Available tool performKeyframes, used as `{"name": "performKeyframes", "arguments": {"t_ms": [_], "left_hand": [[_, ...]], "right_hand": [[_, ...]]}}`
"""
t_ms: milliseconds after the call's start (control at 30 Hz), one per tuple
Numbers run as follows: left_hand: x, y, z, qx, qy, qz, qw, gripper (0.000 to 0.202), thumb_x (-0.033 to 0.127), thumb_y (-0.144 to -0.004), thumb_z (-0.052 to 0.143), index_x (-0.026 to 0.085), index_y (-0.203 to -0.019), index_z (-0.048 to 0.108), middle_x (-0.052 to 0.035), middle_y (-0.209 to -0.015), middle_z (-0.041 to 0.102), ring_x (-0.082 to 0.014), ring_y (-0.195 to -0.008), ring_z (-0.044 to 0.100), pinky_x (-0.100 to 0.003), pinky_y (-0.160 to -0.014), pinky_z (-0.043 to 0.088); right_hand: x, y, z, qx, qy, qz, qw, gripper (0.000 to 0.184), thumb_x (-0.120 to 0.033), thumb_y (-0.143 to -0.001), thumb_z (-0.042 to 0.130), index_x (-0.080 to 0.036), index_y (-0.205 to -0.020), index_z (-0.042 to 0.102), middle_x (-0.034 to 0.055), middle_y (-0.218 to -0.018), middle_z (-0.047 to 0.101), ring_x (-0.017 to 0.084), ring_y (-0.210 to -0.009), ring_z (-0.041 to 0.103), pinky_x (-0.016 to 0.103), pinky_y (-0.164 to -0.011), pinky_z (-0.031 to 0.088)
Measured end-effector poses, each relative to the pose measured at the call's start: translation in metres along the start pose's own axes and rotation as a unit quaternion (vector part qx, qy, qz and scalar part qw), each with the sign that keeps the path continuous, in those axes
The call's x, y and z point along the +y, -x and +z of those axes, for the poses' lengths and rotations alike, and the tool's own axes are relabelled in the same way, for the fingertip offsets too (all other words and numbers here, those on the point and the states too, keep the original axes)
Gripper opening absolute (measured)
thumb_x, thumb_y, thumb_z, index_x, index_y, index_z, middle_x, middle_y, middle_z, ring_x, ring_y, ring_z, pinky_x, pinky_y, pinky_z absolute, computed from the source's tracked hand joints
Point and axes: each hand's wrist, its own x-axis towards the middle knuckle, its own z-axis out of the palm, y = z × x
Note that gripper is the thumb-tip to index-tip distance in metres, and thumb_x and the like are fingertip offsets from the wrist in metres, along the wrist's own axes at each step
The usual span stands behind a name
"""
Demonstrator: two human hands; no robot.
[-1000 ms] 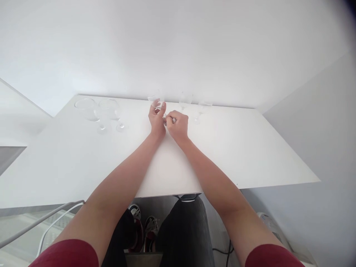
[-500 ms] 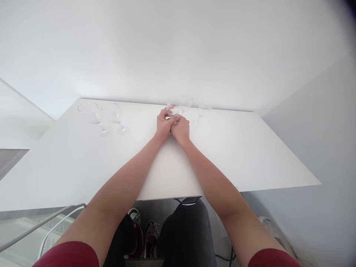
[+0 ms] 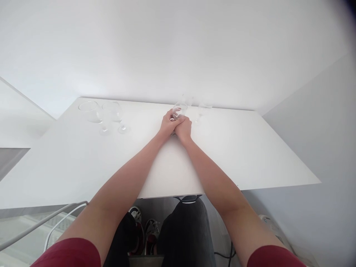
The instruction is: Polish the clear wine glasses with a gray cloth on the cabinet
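Note:
Both of my hands meet at the back middle of the white table [image 3: 83,163]. My left hand [image 3: 167,125] and my right hand [image 3: 183,129] are closed together around the lower part of a small clear stemmed glass [image 3: 178,110], whose bowl stands upright just above my fingers. Its stem and foot are hidden by my fingers. Right behind it stand two more small clear glasses, one [image 3: 187,100] close to it and one [image 3: 202,109] further right.
Two larger clear wine glasses [image 3: 90,112] [image 3: 113,111] stand side by side at the back left of the table. White walls close the table in at the back and right. Below the front edge are my dark trousers, shoes and white cables [image 3: 55,218].
My hands have shifted right with the small glass, from the table's middle to beside the two small glasses. They came together around its stem, and the glass now stands upright.

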Motion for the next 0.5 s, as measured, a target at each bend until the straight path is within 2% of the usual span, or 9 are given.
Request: {"name": "performKeyframes", "arguments": {"t_ms": [67, 133, 200, 267, 333, 400, 467, 500], "left_hand": [[-0.001, 0.0, 0.0, -0.006, -0.012, -0.005, 1.0, 0.044, 0.035, -0.075, 0.09, 0.029, -0.116, 0.075, -0.005, -0.11, 0.067, -0.022, -0.092, 0.065, -0.034, -0.078, 0.054], [-0.002, 0.0, 0.0, -0.017, -0.029, -0.002, 0.999, 0.052, 0.039, -0.077, 0.088, 0.027, -0.125, 0.071, -0.0065, -0.119, 0.067, -0.0227, -0.101, 0.066, -0.033, -0.083, 0.055], [-0.002, 0.0, 0.0, -0.029, -0.055, 0.024, 0.998, 0.061, 0.043, -0.079, 0.087, 0.026, -0.133, 0.066, -0.0088, -0.131, 0.066, -0.0243, -0.115, 0.064, -0.034, -0.091, 0.055], [-0.002, 0.0, 0.001, -0.027, -0.083, 0.064, 0.994, 0.057, 0.046, -0.086, 0.08, 0.025, -0.137, 0.063, -0.0105, -0.139, 0.063, -0.0244, -0.123, 0.062, -0.034, -0.098, 0.054], [-0.001, 0.001, 0.001, 0.011, -0.105, 0.091, 0.99, 0.036, 0.046, -0.103, 0.059, 0.024, -0.132, 0.065, -0.0108, -0.139, 0.064, -0.0224, -0.123, 0.062, -0.035, -0.101, 0.052], [-0.001, 0.002, 0.002, 0.072, -0.15, 0.087, 0.982, 0.031, 0.036, -0.11, 0.043, 0.023, -0.12, 0.069, -0.0107, -0.131, 0.066, -0.0218, -0.118, 0.064, -0.036, -0.102, 0.052], [-0.001, 0.003, 0.003, 0.106, -0.231, 0.067, 0.965, 0.024, 0.024, -0.105, 0.049, 0.022, -0.108, 0.072, -0.0111, -0.124, 0.067, -0.0242, -0.117, 0.063, -0.039, -0.105, 0.051], [-0.002, 0.005, 0.003, 0.103, -0.278, 0.056, 0.953, 0.021, 0.018, -0.1, 0.054, 0.021, -0.106, 0.074, -0.0114, -0.123, 0.066, -0.0259, -0.118, 0.062, -0.041, -0.107, 0.05]], "right_hand": [[-0.001, 0.001, 0.001, 0.001, -0.014, 0.015, 1.0, 0.011, -0.032, -0.086, 0.065, -0.024, -0.078, 0.065, 0.0059, -0.077, 0.072, 0.024, -0.067, 0.063, 0.035, -0.066, 0.052], [-0.001, 0.001, 0.001, 0.01, -0.03, 0.023, 0.999, 0.011, -0.031, -0.084, 0.066, -0.023, -0.076, 0.065, 0.0041, -0.074, 0.07, 0.022, -0.066, 0.061, 0.033, -0.066, 0.051], [0.0, 0.001, 0.0, 0.033, -0.05, 0.03, 0.998, 0.012, -0.031, -0.083, 0.067, -0.022, -0.075, 0.064, 0.0024, -0.072, 0.067, 0.02, -0.065, 0.06, 0.031, -0.066, 0.049], [0.004, -0.001, -0.002, 0.073, -0.081, 0.037, 0.993, 0.014, -0.032, -0.084, 0.066, -0.021, -0.074, 0.063, 0.001, -0.07, 0.065, 0.018, -0.064, 0.057, 0.029, -0.064, 0.046], [0.009, -0.004, -0.004, 0.126, -0.107, 0.043, 0.985, 0.017, -0.033, -0.086, 0.062, -0.021, -0.074, 0.061, 0.0, -0.068, 0.063, 0.017, -0.062, 0.054, 0.028, -0.062, 0.044], [0.013, -0.005, -0.007, 0.179, -0.105, 0.043, 0.977, 0.018, -0.032, -0.088, 0.059, -0.022, -0.073, 0.058, -0.0006, -0.066, 0.06, 0.016, -0.061, 0.052, 0.027, -0.062, 0.043], [0.017, -0.005, -0.009, 0.206, -0.081, 0.045, 0.974, 0.018, -0.032, -0.087, 0.058, -0.022, -0.072, 0.057, -0.0007, -0.065, 0.059, 0.017, -0.062, 0.052, 0.028, -0.064, 0.043], [0.019, -0.003, -0.011, 0.207, -0.066, 0.042, 0.975, 0.017, -0.032, -0.087, 0.057, -0.022, -0.073, 0.057, -0.0004, -0.065, 0.059, 0.017, -0.063, 0.053, 0.028, -0.065, 0.044]]}}
